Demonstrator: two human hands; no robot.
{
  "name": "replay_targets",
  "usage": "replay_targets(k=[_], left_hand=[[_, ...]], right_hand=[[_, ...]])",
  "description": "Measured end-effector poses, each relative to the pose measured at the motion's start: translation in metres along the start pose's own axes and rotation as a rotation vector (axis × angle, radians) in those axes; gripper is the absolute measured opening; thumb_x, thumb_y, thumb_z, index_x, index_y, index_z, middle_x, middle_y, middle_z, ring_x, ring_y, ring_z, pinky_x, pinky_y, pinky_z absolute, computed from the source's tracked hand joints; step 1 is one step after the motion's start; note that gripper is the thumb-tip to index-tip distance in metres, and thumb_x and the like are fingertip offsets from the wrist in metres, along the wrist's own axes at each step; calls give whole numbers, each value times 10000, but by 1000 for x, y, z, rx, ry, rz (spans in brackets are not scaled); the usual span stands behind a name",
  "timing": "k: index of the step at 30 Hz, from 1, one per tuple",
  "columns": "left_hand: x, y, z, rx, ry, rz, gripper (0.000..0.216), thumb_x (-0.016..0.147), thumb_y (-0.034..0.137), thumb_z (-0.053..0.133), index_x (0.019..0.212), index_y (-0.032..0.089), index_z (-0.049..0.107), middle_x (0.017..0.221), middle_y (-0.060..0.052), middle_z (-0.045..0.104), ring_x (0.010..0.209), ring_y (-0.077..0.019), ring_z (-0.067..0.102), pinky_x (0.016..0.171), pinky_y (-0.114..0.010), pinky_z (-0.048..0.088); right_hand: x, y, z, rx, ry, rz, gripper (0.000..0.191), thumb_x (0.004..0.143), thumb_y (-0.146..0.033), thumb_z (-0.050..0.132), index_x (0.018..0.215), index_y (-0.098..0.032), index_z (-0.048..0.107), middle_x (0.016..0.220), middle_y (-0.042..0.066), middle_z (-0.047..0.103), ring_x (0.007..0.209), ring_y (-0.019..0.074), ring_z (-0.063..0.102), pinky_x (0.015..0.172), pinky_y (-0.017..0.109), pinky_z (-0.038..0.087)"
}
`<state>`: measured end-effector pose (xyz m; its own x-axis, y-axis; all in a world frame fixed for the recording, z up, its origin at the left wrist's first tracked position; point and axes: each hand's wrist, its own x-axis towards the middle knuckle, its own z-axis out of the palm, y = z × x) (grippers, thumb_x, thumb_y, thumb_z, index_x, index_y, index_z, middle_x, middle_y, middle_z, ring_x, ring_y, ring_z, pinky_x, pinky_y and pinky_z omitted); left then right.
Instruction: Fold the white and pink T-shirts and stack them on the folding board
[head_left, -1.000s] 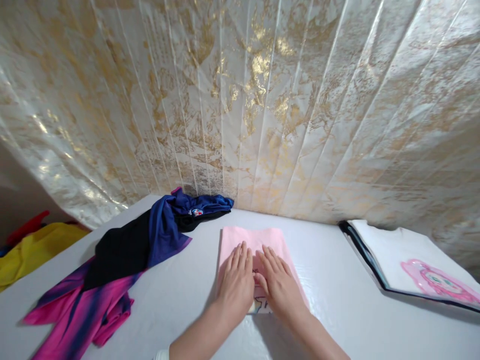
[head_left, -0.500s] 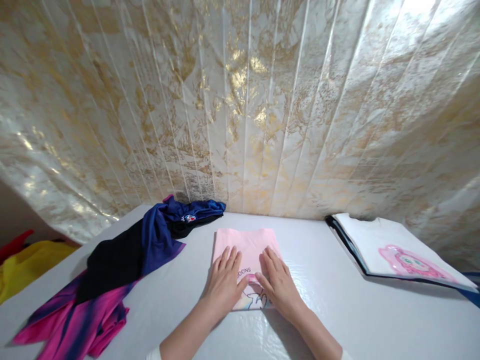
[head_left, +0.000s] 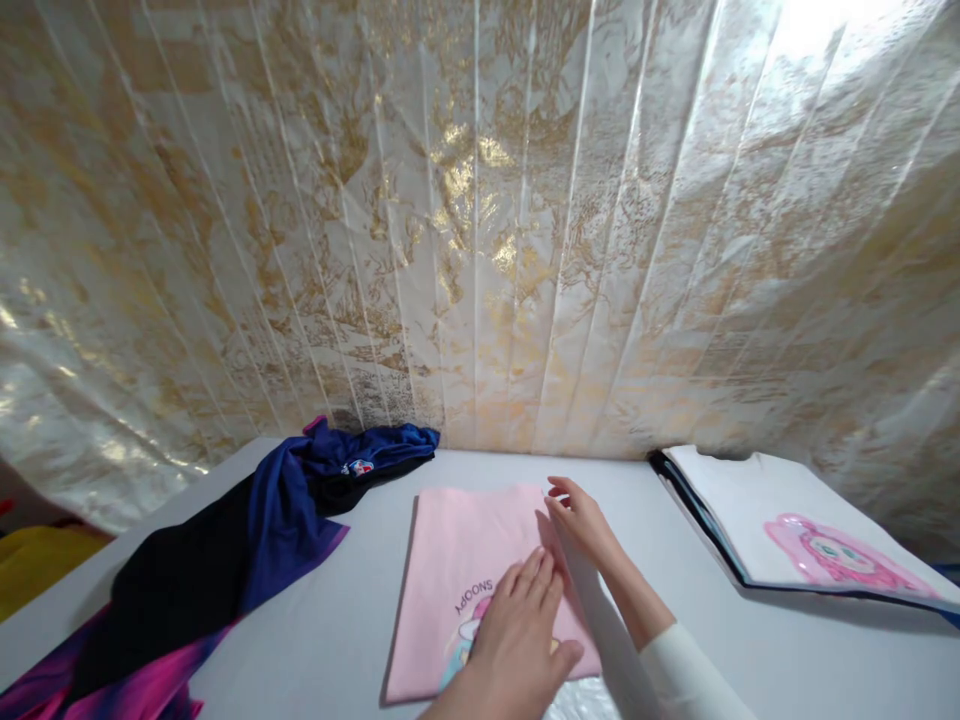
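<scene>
Left grip spread, apparently steadying the pink garment — whether my right grip pinches its corner, I cannot tell.

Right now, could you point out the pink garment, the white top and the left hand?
Pink garment [head_left: 472,537], head view: on plain cloth in its far half.
White top [head_left: 802,541], head view: on its pink print.
Left hand [head_left: 517,620], head view: on the back of the hand.
</scene>
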<state>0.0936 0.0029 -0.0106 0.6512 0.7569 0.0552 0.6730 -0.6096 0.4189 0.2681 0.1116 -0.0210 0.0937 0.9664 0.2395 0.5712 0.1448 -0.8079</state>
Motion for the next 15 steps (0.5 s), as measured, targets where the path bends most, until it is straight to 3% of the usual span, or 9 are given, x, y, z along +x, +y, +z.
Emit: replay_targets(k=[6, 11, 15], left_hand=[[7, -24, 27, 0, 19, 60, 757, 940, 541, 454, 1528, 141, 194, 1575, -102, 106, 1459, -277, 164, 1178, -440, 220], [14, -32, 42, 107, 64, 97, 714, 930, 463, 498, 1513, 129, 256, 1562, -128, 154, 1433, -294, 253, 1138, -422, 305], [13, -27, 39, 190, 149, 81, 641, 929, 416, 503, 1479, 128, 343, 1552, -139, 218, 1413, -302, 304, 1109, -420, 345]], right_hand=[[37, -1, 16, 169, -115, -1, 391, 714, -370, 594, 1028, -155, 686, 759, 40, 677, 634, 172, 604, 622, 292, 482], [40, 3, 14, 263, -209, -15, 363, 625, -320, 654, 948, -165, 711, 824, 42, 693, 644, 152, 579, 627, 276, 463], [43, 3, 15, 310, -230, -33, 318, 646, -348, 658, 902, -167, 709, 767, 29, 680, 675, 163, 588, 660, 280, 459]])
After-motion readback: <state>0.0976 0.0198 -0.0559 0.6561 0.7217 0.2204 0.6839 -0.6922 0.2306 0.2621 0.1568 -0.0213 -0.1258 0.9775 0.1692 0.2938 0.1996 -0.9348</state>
